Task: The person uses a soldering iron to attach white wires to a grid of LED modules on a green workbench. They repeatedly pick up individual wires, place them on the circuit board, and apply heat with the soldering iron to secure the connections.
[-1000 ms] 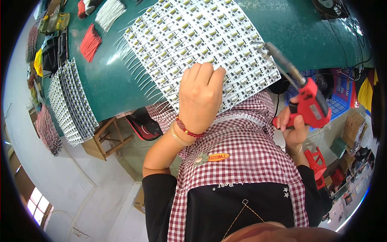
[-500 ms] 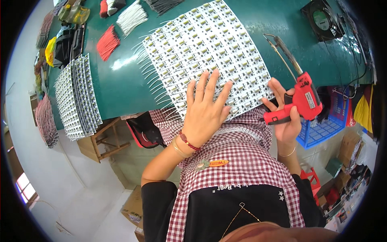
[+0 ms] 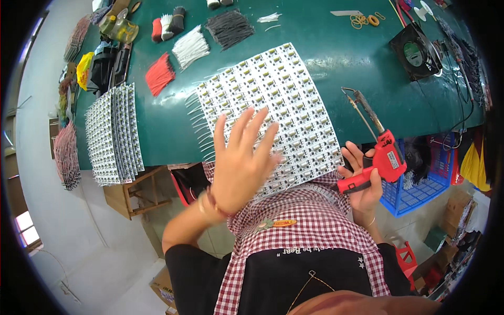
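A large white circuit board panel (image 3: 302,118), with rows of small yellowish parts, lies at the table's front edge. White wires (image 3: 198,123) stick out along its left side. My left hand (image 3: 239,170) is over the panel's lower left part, fingers spread and slightly blurred; whether it touches cannot be told. In my right hand (image 3: 365,198) is a red soldering gun (image 3: 389,161), held by its handle beside the panel's lower right corner. Its metal tip points up and away, over the green table (image 3: 362,58).
Stacked panels (image 3: 107,139) lie at the left table edge. Bundles of red wires (image 3: 159,73), white wires (image 3: 190,47) and black wires (image 3: 230,27) lie behind. A black fan (image 3: 415,52) stands far right. Below the table's right side is a blue basket (image 3: 415,194).
My left hand has moved left across the panel from its middle, fingers still spread. The view has shifted, showing more of the table's far side. My right hand keeps hold of the soldering gun.
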Available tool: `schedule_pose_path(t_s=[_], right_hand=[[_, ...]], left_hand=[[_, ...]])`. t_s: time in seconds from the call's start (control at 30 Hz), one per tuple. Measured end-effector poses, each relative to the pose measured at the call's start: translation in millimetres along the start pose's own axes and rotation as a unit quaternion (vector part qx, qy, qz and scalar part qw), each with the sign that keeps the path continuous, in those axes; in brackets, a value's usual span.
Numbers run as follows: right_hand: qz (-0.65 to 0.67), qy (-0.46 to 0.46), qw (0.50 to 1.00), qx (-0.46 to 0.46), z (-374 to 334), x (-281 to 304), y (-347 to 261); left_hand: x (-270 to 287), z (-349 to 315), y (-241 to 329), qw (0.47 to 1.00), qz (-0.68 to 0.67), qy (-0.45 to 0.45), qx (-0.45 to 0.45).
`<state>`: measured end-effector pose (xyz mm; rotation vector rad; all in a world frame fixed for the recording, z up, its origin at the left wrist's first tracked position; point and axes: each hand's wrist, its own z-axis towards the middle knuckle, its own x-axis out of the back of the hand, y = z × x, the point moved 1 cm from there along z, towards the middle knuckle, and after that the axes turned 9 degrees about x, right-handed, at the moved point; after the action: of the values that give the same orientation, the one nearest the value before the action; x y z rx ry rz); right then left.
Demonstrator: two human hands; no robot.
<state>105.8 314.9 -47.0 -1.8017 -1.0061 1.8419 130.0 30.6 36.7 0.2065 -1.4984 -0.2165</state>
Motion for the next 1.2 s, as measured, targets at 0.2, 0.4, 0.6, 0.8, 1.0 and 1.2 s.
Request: schedule_pose_path(t_s=[0.2, 0.4, 0.6, 0.8, 1.0, 1.2], right_hand=[[0.002, -0.007, 0.999, 0.053, 20, -3, -20], [-0.038, 0.036, 0.992, 0.115, 5, 1, -28], [-0.051, 0.053, 0.992, 0.105, 13, 4, -28], [-0.040, 0.013, 0.992, 0.123, 25, 0, -32], [-0.030, 0.014, 0.991, 0.128, 19, 1, -32], [-0.026, 0.011, 0.993, 0.117, 17, 2, -31]], left_hand=[[-70, 217, -86, 0.992, 0.041, 0.115, -0.015], [-88, 289, -106, 0.992, 0.077, 0.017, 0.100], [-98, 267, -99, 0.996, 0.032, 0.021, 0.077], [-91, 264, -97, 0.995, -0.011, 0.008, 0.101], [-82, 255, -92, 0.994, -0.071, 0.025, 0.079], [-73, 241, -98, 0.987, -0.117, 0.084, 0.076]])
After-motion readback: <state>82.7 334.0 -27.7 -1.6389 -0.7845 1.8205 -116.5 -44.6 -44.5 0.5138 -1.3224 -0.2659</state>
